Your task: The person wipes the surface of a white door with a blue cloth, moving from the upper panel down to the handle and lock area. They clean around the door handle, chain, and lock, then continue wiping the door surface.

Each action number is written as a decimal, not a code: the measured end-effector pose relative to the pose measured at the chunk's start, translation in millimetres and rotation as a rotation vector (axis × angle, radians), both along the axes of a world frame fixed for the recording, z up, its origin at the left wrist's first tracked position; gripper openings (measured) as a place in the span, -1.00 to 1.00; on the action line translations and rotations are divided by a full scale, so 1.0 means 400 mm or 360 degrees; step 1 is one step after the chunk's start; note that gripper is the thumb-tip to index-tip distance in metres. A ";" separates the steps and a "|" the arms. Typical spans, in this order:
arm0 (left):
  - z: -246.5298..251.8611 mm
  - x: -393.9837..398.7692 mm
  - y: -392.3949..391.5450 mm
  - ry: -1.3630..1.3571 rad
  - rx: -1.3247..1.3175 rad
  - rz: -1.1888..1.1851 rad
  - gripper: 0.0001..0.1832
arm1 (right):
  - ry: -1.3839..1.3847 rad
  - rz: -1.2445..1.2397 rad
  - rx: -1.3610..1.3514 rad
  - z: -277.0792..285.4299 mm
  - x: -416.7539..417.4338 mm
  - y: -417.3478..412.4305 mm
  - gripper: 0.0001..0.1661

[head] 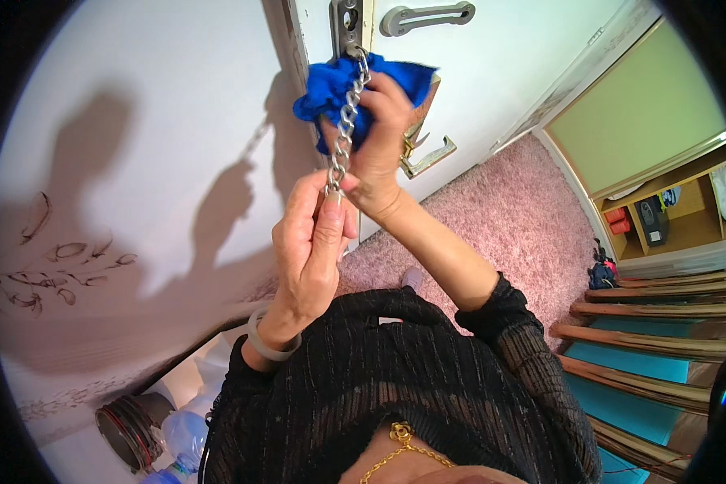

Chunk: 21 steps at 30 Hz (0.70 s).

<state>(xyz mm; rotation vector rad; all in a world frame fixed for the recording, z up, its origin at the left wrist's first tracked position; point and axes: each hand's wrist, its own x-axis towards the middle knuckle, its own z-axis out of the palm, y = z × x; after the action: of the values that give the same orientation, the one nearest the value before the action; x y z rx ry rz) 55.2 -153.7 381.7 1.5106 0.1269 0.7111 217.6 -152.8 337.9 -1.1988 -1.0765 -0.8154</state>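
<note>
A metal chain (346, 115) hangs from the lower part of a lock plate (340, 30) on the white door, drawn tight toward me. Its near end is pinched between the thumb and fingers of my left hand (314, 242). Just beyond, my right hand (378, 145) holds a crumpled blue cloth (333, 91) behind and around the upper chain, close under the lock plate. The right fingers are slightly blurred and partly hidden by cloth and chain. A grey door-chain slide track (428, 18) sits to the right of the lock plate.
A brass-coloured latch fitting (429, 158) juts from the door below the cloth. The white wall (157, 151) is on the left, a pink shaggy carpet (496, 224) below. Wooden slats (647, 342) and an open cabinet (690, 212) stand at right; plastic bottles (184, 438) are at lower left.
</note>
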 end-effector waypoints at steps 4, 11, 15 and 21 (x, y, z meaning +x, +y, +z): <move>-0.022 0.004 0.015 0.0018 -0.0009 0.0022 -0.67 | -0.0227 -0.0136 -0.0624 -0.143 -0.043 -0.026 -0.31; -0.087 0.027 0.090 0.0127 0.0283 0.0279 -0.71 | 0.0268 -0.0003 -0.0800 -0.208 -0.027 -0.162 -0.36; -0.136 0.078 0.121 0.0206 0.0948 0.0679 -0.75 | -0.0069 -0.0094 -0.0036 0.102 -0.002 -0.137 -0.28; -0.165 0.105 0.142 0.0279 0.1083 0.0717 -0.82 | -0.0538 -0.0418 -0.0257 0.210 0.049 -0.028 -0.26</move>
<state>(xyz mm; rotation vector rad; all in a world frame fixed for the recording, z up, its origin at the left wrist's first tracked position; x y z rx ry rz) 97.4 -96.9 315.7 2.2332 0.3969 1.0434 237.1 -163.9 421.9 -1.3899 -1.2939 -1.1837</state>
